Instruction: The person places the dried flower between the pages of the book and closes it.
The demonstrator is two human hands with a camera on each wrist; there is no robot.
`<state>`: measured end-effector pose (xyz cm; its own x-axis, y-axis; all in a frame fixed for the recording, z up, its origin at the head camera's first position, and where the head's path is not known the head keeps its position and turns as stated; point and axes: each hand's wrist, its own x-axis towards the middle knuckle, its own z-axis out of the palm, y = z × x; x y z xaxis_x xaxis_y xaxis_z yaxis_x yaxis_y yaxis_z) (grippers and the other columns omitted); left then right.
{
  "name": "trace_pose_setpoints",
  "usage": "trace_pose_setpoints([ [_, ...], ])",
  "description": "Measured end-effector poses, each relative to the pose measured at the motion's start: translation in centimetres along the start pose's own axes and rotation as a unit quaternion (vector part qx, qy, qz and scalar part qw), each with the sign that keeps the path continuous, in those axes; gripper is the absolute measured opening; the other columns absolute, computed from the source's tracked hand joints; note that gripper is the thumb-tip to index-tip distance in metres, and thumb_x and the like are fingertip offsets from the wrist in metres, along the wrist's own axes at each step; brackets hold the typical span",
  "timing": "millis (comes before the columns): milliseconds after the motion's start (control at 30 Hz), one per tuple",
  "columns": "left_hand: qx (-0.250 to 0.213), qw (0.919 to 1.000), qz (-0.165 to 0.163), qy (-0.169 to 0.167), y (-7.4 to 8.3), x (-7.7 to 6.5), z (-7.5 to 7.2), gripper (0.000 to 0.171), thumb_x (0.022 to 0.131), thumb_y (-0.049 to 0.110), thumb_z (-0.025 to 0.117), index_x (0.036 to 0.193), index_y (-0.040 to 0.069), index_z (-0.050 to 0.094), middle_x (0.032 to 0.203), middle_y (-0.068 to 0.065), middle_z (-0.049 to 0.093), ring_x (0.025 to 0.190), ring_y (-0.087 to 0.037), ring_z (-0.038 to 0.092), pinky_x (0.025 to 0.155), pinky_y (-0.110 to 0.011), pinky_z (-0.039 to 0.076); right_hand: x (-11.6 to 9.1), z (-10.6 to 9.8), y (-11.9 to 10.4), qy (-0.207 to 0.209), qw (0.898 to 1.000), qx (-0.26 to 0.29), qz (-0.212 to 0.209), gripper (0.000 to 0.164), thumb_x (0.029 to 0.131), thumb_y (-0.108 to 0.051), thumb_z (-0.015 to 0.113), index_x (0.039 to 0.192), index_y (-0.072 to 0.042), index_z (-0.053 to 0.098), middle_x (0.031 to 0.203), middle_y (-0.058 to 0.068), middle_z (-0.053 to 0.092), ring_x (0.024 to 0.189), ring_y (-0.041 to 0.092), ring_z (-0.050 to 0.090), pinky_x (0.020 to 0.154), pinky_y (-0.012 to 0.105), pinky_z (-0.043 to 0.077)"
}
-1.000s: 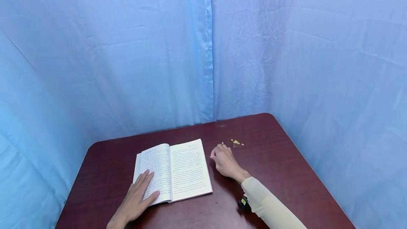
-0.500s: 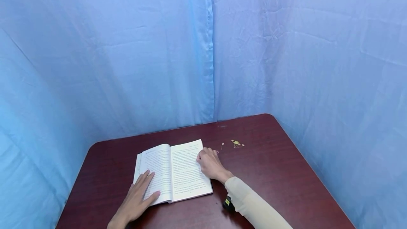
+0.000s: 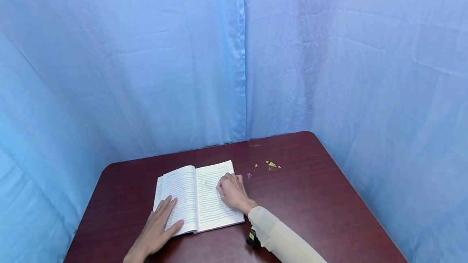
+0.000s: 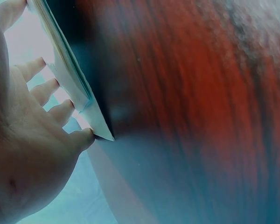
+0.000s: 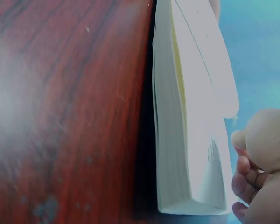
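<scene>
An open book (image 3: 219, 210) lies on the dark red table, its printed pages facing up. Across the lower left page, my left hand (image 3: 157, 222) rests with fingers spread and straight; in the left wrist view its fingertips meet the page edges. My right hand (image 3: 232, 192) is over the right page, fingers curled and thumb against the index finger. A faint, thin sprig (image 3: 207, 183) shows on the page just left of its fingertips, and its held end is hidden by the hand. The right wrist view shows the curled fingers (image 5: 247, 179) beside the book's edge.
Right of the book lie a small purple flower (image 3: 249, 175), a pale pink flower on a thin stem (image 3: 255, 167) and a yellow-green flower cluster (image 3: 271, 164). Blue curtains (image 3: 146, 72) hang around the table (image 3: 310, 198).
My right hand has moved left from the table beside the book onto the right page, uncovering the purple flower and the pink flower's stem. My left hand has stayed in place.
</scene>
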<state>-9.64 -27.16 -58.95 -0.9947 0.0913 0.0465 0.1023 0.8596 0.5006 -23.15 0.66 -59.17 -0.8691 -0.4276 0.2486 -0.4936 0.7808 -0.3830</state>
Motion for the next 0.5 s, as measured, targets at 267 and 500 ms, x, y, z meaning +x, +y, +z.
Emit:
trace_pose_setpoints([
  [267, 0.005, 0.9999, 0.006, 0.007, 0.0, -0.1, 0.1, 0.077, 0.099, 0.057, 0.061, 0.161, 0.017, 0.039, 0.169, -0.016, 0.034, 0.155, -0.048, 0.030, 0.113, -0.081, 0.026, -0.3, -0.2, 0.4, 0.013, 0.998, 0.055, -0.013, 0.010, 0.096, -0.025, 0.072, 0.087, -0.021, 0.070, 0.087, -0.009, 0.062, 0.086, 0.009, 0.056, 0.091, 0.036, 0.040],
  [500, 0.003, 1.0000, 0.002, 0.005, -0.1, -0.1, 0.1, 0.079, 0.098, 0.059, 0.062, 0.161, 0.017, 0.040, 0.168, -0.016, 0.035, 0.155, -0.048, 0.030, 0.112, -0.080, 0.027, -0.3, -0.6, 1.3, 0.009, 0.996, 0.084, -0.035, 0.016, 0.093, -0.032, 0.076, 0.097, -0.018, 0.068, 0.095, -0.007, 0.063, 0.096, 0.012, 0.054, 0.093, 0.035, 0.041],
])
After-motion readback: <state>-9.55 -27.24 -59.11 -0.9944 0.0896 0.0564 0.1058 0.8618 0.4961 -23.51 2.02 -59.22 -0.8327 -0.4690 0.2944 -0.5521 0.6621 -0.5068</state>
